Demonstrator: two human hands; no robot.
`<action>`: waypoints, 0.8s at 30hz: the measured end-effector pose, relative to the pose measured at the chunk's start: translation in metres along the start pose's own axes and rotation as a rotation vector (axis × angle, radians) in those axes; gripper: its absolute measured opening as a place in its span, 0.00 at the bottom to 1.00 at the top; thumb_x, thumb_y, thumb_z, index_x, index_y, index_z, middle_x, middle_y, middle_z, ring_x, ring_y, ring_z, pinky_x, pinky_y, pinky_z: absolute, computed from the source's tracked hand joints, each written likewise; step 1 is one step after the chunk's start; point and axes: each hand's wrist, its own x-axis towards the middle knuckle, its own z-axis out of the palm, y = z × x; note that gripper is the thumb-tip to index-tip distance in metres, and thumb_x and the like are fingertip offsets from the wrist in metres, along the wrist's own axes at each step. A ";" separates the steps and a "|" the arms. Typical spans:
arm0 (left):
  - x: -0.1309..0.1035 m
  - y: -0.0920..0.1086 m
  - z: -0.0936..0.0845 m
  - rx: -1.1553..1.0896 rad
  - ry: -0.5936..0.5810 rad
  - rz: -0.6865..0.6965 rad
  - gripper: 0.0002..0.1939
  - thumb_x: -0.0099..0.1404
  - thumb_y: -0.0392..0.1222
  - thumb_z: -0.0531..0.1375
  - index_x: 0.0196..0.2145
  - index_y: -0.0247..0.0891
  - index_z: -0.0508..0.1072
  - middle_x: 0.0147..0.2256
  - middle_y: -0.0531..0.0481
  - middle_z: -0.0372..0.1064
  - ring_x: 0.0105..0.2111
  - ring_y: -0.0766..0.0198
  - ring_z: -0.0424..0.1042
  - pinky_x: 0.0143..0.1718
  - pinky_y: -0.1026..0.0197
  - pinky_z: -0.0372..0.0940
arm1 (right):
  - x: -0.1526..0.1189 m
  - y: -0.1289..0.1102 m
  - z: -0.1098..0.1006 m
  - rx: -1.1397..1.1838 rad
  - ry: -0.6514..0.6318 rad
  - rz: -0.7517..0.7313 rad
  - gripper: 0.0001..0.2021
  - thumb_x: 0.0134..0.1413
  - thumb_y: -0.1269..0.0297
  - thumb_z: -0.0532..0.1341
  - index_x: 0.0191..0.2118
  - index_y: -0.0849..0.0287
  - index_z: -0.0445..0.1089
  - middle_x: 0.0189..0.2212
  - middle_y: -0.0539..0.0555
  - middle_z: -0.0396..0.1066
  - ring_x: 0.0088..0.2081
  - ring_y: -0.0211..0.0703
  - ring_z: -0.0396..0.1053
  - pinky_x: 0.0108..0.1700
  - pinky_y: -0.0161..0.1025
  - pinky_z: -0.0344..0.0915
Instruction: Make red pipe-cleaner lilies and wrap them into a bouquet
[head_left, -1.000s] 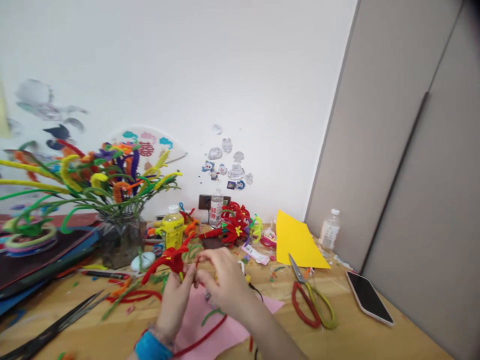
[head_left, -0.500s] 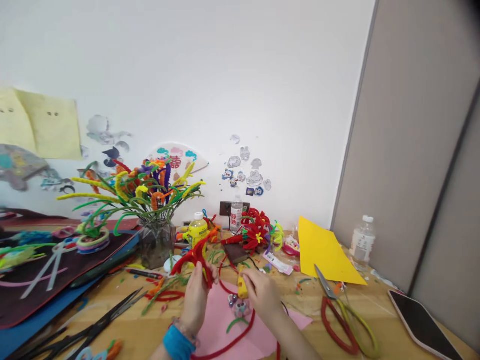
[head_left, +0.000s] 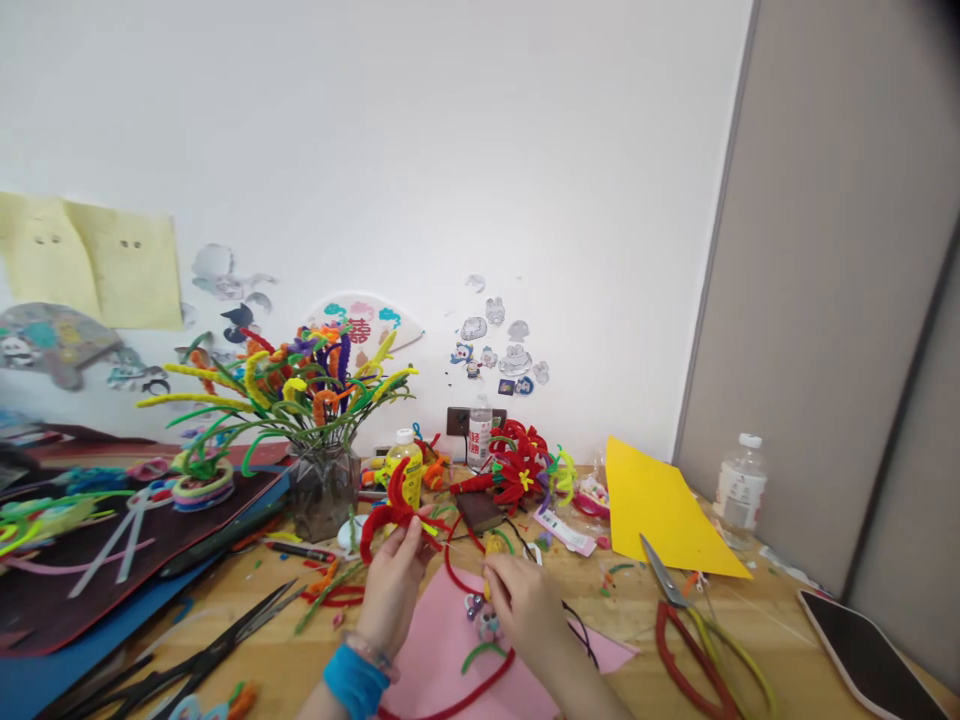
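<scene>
My left hand (head_left: pixel 394 588) pinches a red pipe-cleaner flower (head_left: pixel 384 516) near its base, its curled petals pointing up and left. To its right, my right hand (head_left: pixel 526 606) is closed round a small yellow tool (head_left: pixel 495 543), mostly covered by the fingers, so its kind does not show. A gap separates the tool from the flower. Below both hands lies a pink sheet (head_left: pixel 442 640). A small figure with purple beads (head_left: pixel 484 618) rests on it beside my right hand, and a long red pipe cleaner (head_left: pixel 480 688) curves across the sheet.
Black scissors (head_left: pixel 199 660) lie at the left, red-and-yellow-handled scissors (head_left: pixel 701 640) at the right. A phone (head_left: pixel 870 650) sits at the right edge. Behind stand a vase (head_left: pixel 324 490) of pipe-cleaner flowers, a yellow bottle (head_left: pixel 405 465), a red bouquet (head_left: pixel 517 465) and yellow paper (head_left: pixel 660 510).
The red flower has turned in my left hand, its petals now spread more to the left. My right hand has tilted, hiding more of the yellow tool. The whole view has shifted slightly.
</scene>
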 end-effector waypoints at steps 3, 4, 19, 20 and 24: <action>-0.001 0.000 0.001 -0.023 -0.004 -0.019 0.18 0.49 0.47 0.65 0.38 0.37 0.74 0.33 0.50 0.74 0.35 0.66 0.71 0.38 0.65 0.64 | 0.000 0.001 0.000 0.000 -0.005 0.014 0.12 0.57 0.70 0.47 0.32 0.56 0.67 0.23 0.51 0.71 0.26 0.41 0.69 0.28 0.35 0.58; -0.001 0.001 0.001 -0.026 -0.005 -0.025 0.18 0.49 0.47 0.66 0.37 0.37 0.74 0.33 0.51 0.74 0.34 0.66 0.71 0.38 0.66 0.64 | 0.001 0.001 0.000 -0.001 -0.006 0.021 0.12 0.57 0.70 0.47 0.31 0.57 0.67 0.23 0.51 0.71 0.26 0.41 0.69 0.28 0.34 0.58; -0.008 -0.015 0.003 -0.021 -0.056 -0.080 0.14 0.48 0.46 0.66 0.28 0.33 0.73 0.25 0.53 0.69 0.27 0.68 0.67 0.35 0.63 0.63 | -0.002 -0.015 0.006 -0.019 0.024 0.076 0.13 0.54 0.72 0.47 0.31 0.58 0.69 0.23 0.52 0.72 0.25 0.42 0.70 0.27 0.34 0.56; -0.008 -0.017 0.002 -0.025 -0.059 -0.081 0.14 0.49 0.46 0.66 0.29 0.33 0.73 0.25 0.53 0.69 0.27 0.68 0.67 0.35 0.63 0.63 | -0.002 -0.015 0.006 -0.016 0.022 0.084 0.13 0.54 0.72 0.47 0.31 0.58 0.69 0.23 0.52 0.73 0.25 0.43 0.70 0.27 0.34 0.56; -0.008 -0.021 0.001 -0.039 -0.044 -0.084 0.14 0.47 0.46 0.67 0.28 0.34 0.72 0.23 0.54 0.68 0.26 0.68 0.66 0.35 0.64 0.63 | -0.002 -0.018 0.006 0.010 -0.019 0.127 0.13 0.55 0.72 0.47 0.30 0.59 0.69 0.22 0.52 0.72 0.25 0.42 0.70 0.26 0.34 0.55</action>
